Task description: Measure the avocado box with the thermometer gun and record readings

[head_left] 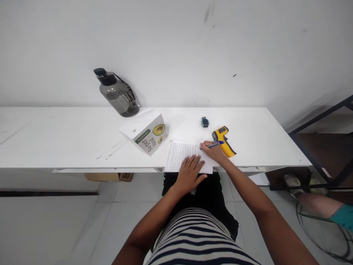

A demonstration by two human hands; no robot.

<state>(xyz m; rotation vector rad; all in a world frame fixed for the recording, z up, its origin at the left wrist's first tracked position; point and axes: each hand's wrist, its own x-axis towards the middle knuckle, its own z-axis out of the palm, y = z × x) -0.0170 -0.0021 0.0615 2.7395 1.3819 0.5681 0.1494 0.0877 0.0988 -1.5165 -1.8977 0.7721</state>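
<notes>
A sheet of paper (176,154) covered with rows of small handwriting lies at the front edge of the white table. My left hand (191,173) rests flat on its lower part, fingers spread. My right hand (213,151) grips a blue pen (215,144), its tip down at the upper right of the writing. Just beyond that hand lies a yellow and black infrared thermometer (226,144), partly overlapped by the hand in this view. A small blue and black watch (204,122) sits farther back on the table.
Left of the paper stands a folded card (150,136) with avocado pictures. A grey water bottle (117,94) stands behind it by the wall. Under the table is a cardboard box (109,177). At the right are a dark metal frame (321,156) and another person's leg (317,204).
</notes>
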